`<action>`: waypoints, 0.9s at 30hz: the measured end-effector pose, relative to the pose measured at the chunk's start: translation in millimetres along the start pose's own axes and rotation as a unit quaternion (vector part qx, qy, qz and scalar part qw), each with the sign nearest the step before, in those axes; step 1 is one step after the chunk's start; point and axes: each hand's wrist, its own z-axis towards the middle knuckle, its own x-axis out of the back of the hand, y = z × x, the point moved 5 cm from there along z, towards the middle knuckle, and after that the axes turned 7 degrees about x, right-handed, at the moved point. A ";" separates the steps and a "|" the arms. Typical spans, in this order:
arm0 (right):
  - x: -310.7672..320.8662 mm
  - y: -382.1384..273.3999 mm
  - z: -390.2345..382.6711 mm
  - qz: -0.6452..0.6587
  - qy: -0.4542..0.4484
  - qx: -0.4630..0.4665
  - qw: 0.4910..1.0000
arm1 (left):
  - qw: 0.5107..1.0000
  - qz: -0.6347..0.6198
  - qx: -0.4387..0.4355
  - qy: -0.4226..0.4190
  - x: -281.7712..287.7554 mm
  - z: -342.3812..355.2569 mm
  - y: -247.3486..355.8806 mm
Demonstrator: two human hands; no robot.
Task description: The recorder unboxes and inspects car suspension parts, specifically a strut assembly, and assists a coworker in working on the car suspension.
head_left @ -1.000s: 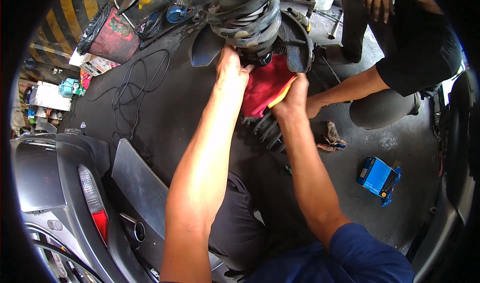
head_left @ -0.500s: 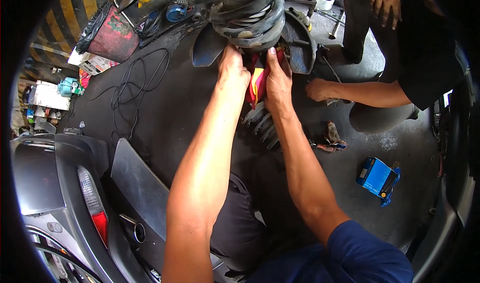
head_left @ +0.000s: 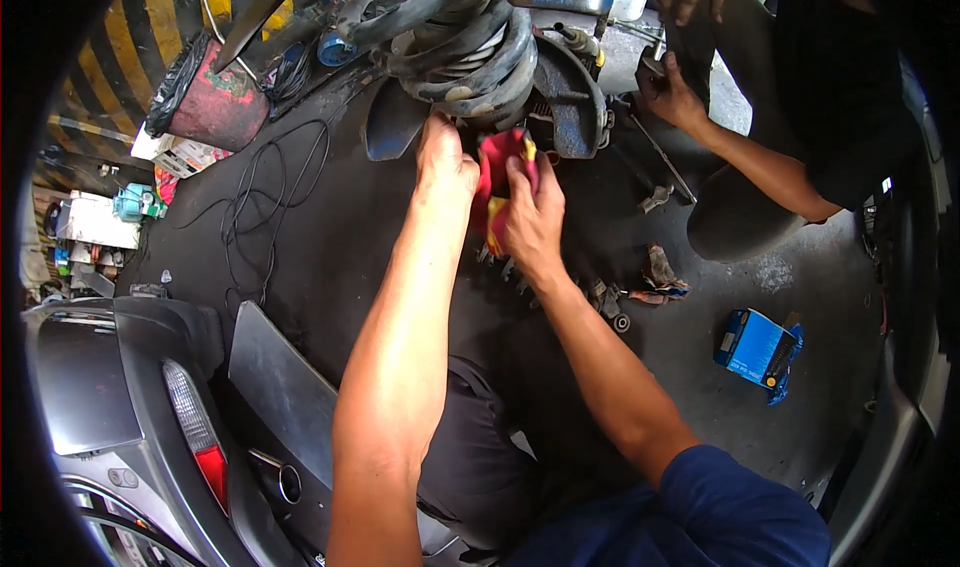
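My two arms reach forward to a set of thick, worn coil springs at the top middle. Just below the coils my left hand is closed, its thumb up near the lowest coil; what its fingers grip is hidden. Between my hands hangs a bunched red and yellow cloth. My right hand is closed on this cloth, with the thumb and fingers pressing it. Dark curved metal plates flank the base of the springs.
At the right a co-worker's hand is raised beside a long metal rod. Small metal parts and a dirty rag lie on the floor near a blue box. A red bucket, black cable and car rear are at left.
My right hand has drawn slightly down and away from the coils with the cloth, showing more of it. The co-worker's hand has moved up, away from the floor.
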 end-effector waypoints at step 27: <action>27.1 51.8 68.4 -0.364 -0.209 0.071 0.905 | 0.993 0.041 0.112 -0.006 0.2 -23.5 -6.6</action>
